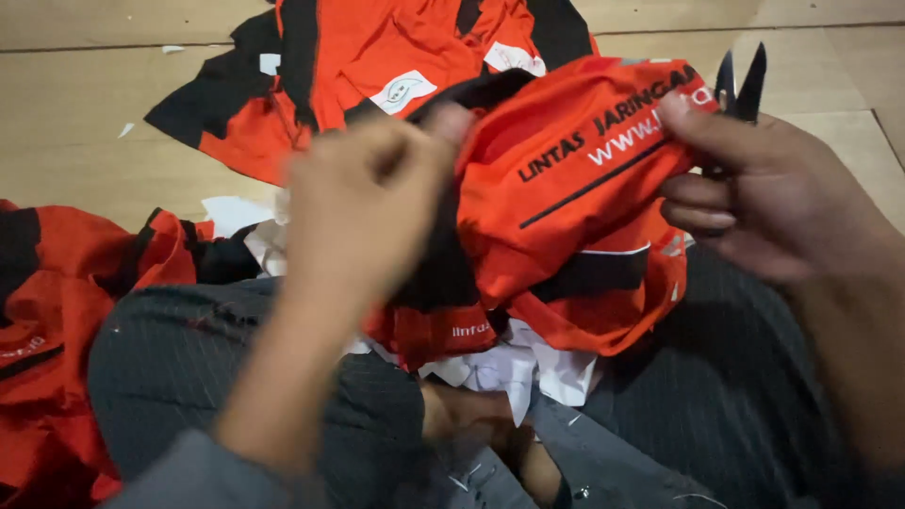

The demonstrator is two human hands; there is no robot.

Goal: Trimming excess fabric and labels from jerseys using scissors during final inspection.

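Wooden floor strewn with 2 more orange-and-black garments (377,57).
Left hand (363,203) pinches the orange-and-black printed fabric garment (575,188); right hand (764,198) grips it alongside small black thread snips (740,85), trimming unfinished.

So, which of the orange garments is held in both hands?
The middle garment, over the lap: the left hand and right hand grip it. The far one and the left one lie untouched.

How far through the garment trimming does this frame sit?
Looks mid-job. Possibly done: an orange and black garment lies spread on the floor. In hand: the left hand and right hand hold an orange garment, the right also holding small snips. Possibly left: the orange pile beside the left knee.
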